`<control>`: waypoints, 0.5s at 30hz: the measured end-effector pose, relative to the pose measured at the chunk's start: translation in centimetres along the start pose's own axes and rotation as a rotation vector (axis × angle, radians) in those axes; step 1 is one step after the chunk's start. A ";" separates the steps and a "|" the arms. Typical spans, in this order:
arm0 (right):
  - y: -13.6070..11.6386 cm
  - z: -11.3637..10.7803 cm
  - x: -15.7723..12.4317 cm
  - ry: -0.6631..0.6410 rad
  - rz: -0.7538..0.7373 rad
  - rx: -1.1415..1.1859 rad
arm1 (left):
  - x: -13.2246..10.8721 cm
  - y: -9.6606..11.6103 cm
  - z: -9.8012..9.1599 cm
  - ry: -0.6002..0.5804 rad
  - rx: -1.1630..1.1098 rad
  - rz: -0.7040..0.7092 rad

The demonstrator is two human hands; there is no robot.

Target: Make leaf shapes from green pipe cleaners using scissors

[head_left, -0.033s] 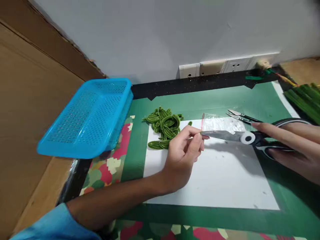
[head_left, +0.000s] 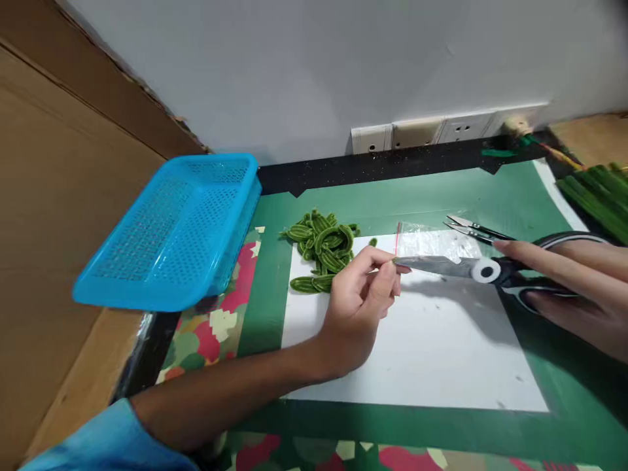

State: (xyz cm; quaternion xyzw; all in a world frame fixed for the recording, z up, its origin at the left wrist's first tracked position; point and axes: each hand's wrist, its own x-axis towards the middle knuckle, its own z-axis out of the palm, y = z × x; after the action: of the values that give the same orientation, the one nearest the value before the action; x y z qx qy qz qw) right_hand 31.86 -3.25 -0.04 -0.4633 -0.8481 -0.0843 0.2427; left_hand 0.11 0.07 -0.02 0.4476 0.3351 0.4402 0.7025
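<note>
My right hand (head_left: 583,288) grips black-handled scissors (head_left: 451,267), with fingers through the handle loops. Their blades look closed or nearly so and point left, the tips meeting the fingertips of my left hand (head_left: 360,301). That left hand is pinched on a small green piece, probably pipe cleaner, mostly hidden by thumb and forefinger. Just behind the left hand lies a pile of fuzzy green pipe-cleaner leaves (head_left: 324,239), some shaped as loops. A small green bit (head_left: 373,242) sits apart from it. White paper (head_left: 417,353) lies beneath both hands.
At the left stands a blue perforated basket (head_left: 210,261). Thread snips (head_left: 473,230) lie beside a clear zip bag (head_left: 432,243) behind the scissors. A bundle of green pipe cleaners (head_left: 598,196) is at the far right. Wall sockets (head_left: 417,134) line the back above the green mat (head_left: 265,261).
</note>
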 end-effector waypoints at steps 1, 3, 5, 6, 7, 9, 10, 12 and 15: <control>0.0 0.0 -0.1 0.001 0.007 0.006 | 0.1 0.0 0.1 0.000 0.002 -0.002; 0.0 -0.1 -0.3 0.004 0.015 0.015 | 0.2 -0.1 0.1 -0.003 0.004 0.000; -0.1 -0.2 -0.3 0.009 0.016 0.016 | 0.2 -0.2 0.1 -0.008 0.004 0.011; -0.3 -0.3 -0.3 0.014 0.012 0.017 | 0.2 -0.2 0.1 -0.011 0.006 0.021; -0.4 -0.3 -0.2 0.021 0.006 0.018 | 0.1 -0.3 0.1 -0.013 0.010 0.032; -0.6 -0.4 0.2 0.032 -0.003 0.019 | 0.0 -0.4 0.0 -0.013 0.030 0.058; -0.7 -0.5 0.4 0.032 -0.007 0.017 | 0.0 -0.4 0.0 -0.010 0.045 0.072; -0.8 -0.5 0.8 0.025 -0.021 0.006 | -0.1 -0.5 -0.1 -0.005 0.077 0.094; -0.6 -0.4 1.2 -0.002 0.010 0.032 | -0.1 -0.6 -0.3 -0.003 0.124 0.128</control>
State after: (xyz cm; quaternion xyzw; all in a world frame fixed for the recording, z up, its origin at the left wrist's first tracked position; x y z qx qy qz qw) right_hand 30.94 -2.86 0.92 -0.4638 -0.8472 -0.0692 0.2496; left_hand 0.03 -0.10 -0.69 0.5115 0.3315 0.4617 0.6445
